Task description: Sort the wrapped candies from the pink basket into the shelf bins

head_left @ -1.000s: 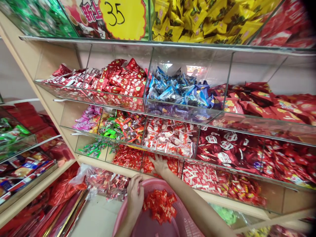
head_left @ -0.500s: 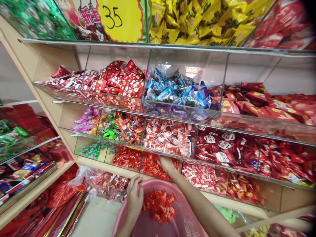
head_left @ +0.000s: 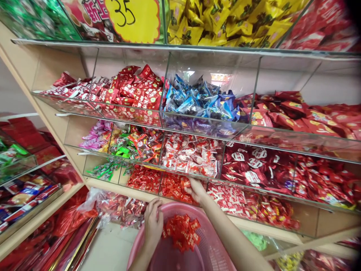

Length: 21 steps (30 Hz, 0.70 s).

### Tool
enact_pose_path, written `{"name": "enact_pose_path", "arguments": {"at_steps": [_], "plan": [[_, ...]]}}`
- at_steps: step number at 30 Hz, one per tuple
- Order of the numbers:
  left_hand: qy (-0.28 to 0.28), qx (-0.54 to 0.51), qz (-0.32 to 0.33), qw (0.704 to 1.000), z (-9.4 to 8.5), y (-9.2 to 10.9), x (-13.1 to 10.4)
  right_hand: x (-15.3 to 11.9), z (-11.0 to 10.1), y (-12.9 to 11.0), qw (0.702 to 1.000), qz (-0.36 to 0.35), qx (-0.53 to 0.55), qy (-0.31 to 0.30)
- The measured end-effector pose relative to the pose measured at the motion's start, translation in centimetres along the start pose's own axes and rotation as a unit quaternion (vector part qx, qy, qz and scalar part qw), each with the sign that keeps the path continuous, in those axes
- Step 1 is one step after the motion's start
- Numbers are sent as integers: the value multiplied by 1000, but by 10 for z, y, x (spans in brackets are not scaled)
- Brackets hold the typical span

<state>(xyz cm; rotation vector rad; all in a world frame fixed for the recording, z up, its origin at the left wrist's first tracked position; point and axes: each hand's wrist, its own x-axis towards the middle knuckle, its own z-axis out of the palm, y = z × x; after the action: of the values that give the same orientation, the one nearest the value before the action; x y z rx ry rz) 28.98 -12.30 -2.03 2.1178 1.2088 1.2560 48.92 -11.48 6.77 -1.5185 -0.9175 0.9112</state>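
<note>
At the lower middle, my left hand (head_left: pixel 153 218) grips the far left rim of a pink plastic basket (head_left: pixel 208 226), its fingers curled over the edge. A small heap of red-wrapped candies (head_left: pixel 182 231) lies in the basket. Up and to the right, my right hand (head_left: pixel 196 191) is at the front of a bottom-row bin of red-wrapped candies (head_left: pixel 170 186). Its fingers are closed around some red-wrapped candies (head_left: pixel 185 183), only partly visible. My right forearm crosses above the basket's right side.
Clear dividers and front panels (head_left: pixel 205 122) split the shelves into candy bins. Red-and-white candies (head_left: pixel 191 154) fill the bin just above my right hand. Left of the basket lies a clear bag of wrapped candies (head_left: pixel 121 207). A wooden side panel (head_left: pixel 42 113) bounds the left.
My right hand has drawn back slightly and to the right within the bin, and red candies now show in its fingers. My left hand keeps its hold on the basket rim.
</note>
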Motion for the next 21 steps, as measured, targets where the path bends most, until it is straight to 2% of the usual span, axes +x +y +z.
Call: {"name": "enact_pose_path", "arguments": {"at_steps": [1, 2, 4, 7, 9, 15, 21], "plan": [[-3, -3, -1, 1000, 0, 0, 0, -13, 0, 2, 993, 55, 101, -23], [-6, -7, -1, 1000, 0, 0, 0, -27, 0, 5, 973, 104, 201, -47], [-13, -17, -1, 1000, 0, 2, 0, -55, 1, 13, 928, 155, 327, -83], [-27, -32, 3, 999, 1, 5, -1, -86, 3, 28, 883, 195, 416, -94], [-43, -37, 9, 998, 3, 8, -3, -98, 5, 42, 869, 212, 438, -91], [-74, -20, 26, 997, 5, 10, -7, -112, 16, 84, 851, 263, 454, -19], [-82, -11, 30, 996, 5, 8, -8, -116, 20, 105, 882, 282, 376, -30]]}}
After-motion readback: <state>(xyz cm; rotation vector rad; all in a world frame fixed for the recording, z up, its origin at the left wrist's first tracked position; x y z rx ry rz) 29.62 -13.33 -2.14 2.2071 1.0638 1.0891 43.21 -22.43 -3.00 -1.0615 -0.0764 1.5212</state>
